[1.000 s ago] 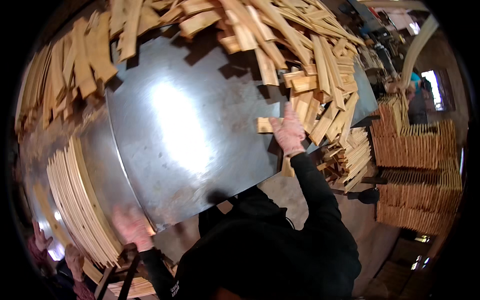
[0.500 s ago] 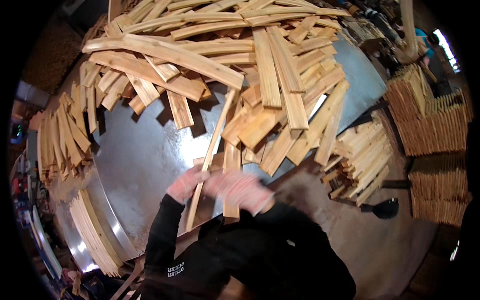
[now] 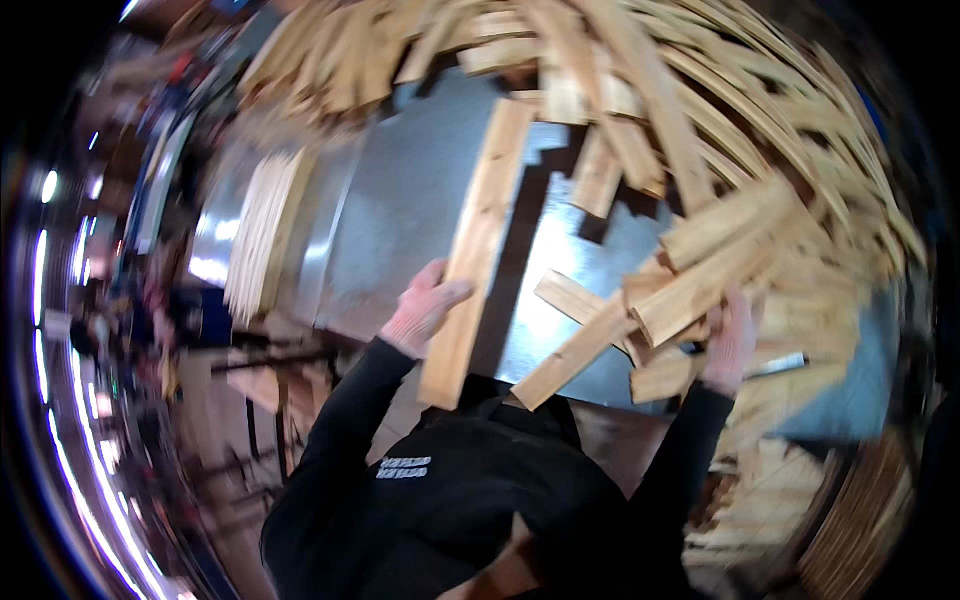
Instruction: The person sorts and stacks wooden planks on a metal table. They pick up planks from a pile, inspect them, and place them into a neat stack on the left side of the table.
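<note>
My left hand (image 3: pixel 428 308), in a pinkish work glove, is closed on the lower left edge of a long, flat wooden board (image 3: pixel 478 235). The board stands tilted in front of me, its far end over the metal table. My right hand (image 3: pixel 733 340), gloved alike, is at the near side of the wood pile on the right. It touches the edge of a short, thick board (image 3: pixel 705 288); its fingers are blurred and partly lost against the wood. Below that board, a narrow slat (image 3: pixel 575 355) slants toward me past the table's near edge.
A heap of loose boards (image 3: pixel 650 90) covers the far and right parts of the metal table (image 3: pixel 400 205). An even stack of slats (image 3: pixel 268 235) stands at the left. More stacked wood (image 3: pixel 765 500) is at the lower right. Equipment and bright lights are along the left.
My view has swung left. My hands, close together on a thin slat before, are now wide apart. The left now holds a wide board; the right has moved to the pile.
</note>
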Available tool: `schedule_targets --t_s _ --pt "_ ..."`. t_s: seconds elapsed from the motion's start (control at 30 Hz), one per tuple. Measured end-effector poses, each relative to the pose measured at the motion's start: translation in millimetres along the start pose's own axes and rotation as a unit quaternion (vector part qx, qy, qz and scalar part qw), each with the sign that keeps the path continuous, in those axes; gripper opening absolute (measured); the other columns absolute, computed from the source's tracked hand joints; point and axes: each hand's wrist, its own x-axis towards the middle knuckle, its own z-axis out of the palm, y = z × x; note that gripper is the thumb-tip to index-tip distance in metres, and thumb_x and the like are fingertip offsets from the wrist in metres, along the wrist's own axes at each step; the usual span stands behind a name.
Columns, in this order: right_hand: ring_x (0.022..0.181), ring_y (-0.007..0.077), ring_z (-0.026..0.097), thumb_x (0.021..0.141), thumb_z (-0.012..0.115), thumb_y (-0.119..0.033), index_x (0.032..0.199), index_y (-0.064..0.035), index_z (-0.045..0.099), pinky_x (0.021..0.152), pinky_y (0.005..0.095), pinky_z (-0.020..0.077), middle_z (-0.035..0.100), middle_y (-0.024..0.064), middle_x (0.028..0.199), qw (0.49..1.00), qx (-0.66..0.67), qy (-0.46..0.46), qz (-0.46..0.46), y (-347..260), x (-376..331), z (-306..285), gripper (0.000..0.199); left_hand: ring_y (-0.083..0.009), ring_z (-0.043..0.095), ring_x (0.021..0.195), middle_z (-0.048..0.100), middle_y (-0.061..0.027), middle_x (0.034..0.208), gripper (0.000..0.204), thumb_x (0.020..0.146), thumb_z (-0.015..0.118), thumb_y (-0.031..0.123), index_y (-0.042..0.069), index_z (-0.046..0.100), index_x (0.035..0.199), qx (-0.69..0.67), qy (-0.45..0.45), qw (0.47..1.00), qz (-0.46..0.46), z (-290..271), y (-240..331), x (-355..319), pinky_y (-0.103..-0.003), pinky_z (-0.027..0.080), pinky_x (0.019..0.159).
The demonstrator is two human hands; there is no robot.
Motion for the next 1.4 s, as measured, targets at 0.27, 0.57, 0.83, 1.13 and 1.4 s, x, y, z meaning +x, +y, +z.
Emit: schedule_targets --t_s 0.27,0.57,0.83,1.13,1.4 --pt "0.079 0.0198 0.057 0.098 0.055 -0.025 0.106 -0.0088 0.056 0.068 0.0343 0.0514 0.056 0.0052 0.090 0.965 -0.207 -0.156 -0.038 147.8 -180.9 121.8 0.018 -0.0148 0.061 0.099 0.065 -0.0088 0.113 0.047 0.092 0.067 0.016 -0.004 0.051 0.131 -0.223 0.087 0.971 0.014 1.4 -79.5 49.0 -0.030 0.050 0.091" --pt "0.100 0.0311 0.065 0.097 0.051 -0.049 0.118 -0.0101 0.060 0.086 0.0417 0.0507 0.069 0.0119 0.104 0.658 -0.568 -0.486 0.088 125.3 -202.1 182.4 0.045 -0.0190 0.066 0.087 0.071 -0.0124 0.097 0.045 0.088 0.070 0.028 0.004 0.061 0.124 -0.047 0.187 0.980 -0.040 -28.7 -139.6 104.9 -0.034 0.053 0.080" --pt "0.140 0.0418 0.039 0.081 0.076 -0.034 0.153 -0.0032 0.025 0.112 0.0461 0.0370 0.033 0.0312 0.153 0.599 -0.787 0.139 -0.058 26.1 8.0 225.2 0.094 -0.0211 0.066 0.087 0.070 -0.0107 0.098 0.039 0.089 0.064 0.022 0.001 0.059 0.121 0.002 0.147 0.989 0.033 -59.8 -161.6 127.3 -0.037 0.052 0.080" --pt "0.091 0.0209 0.061 0.097 0.053 -0.005 0.131 0.0025 0.044 0.080 0.0332 0.0533 0.061 0.0139 0.102 0.882 -0.359 -0.267 -0.148 191.0 -177.1 260.6 0.036 -0.0177 0.061 0.102 0.065 -0.0114 0.116 0.050 0.094 0.060 0.024 0.000 0.049 0.137 -0.115 0.045 0.987 0.105 -77.8 -132.8 114.5 -0.034 0.049 0.090" --pt "0.135 0.0465 0.029 0.075 0.061 -0.068 0.140 0.0200 0.023 0.114 0.0457 0.0231 0.029 0.0380 0.143 0.693 -0.676 0.073 -0.239 45.1 21.0 201.3 0.116 -0.0343 0.060 0.119 0.059 -0.0226 0.132 0.099 0.070 0.080 0.044 0.001 0.034 0.146 0.211 -0.036 0.976 -0.044 -21.2 -80.7 85.3 -0.038 0.047 0.099"
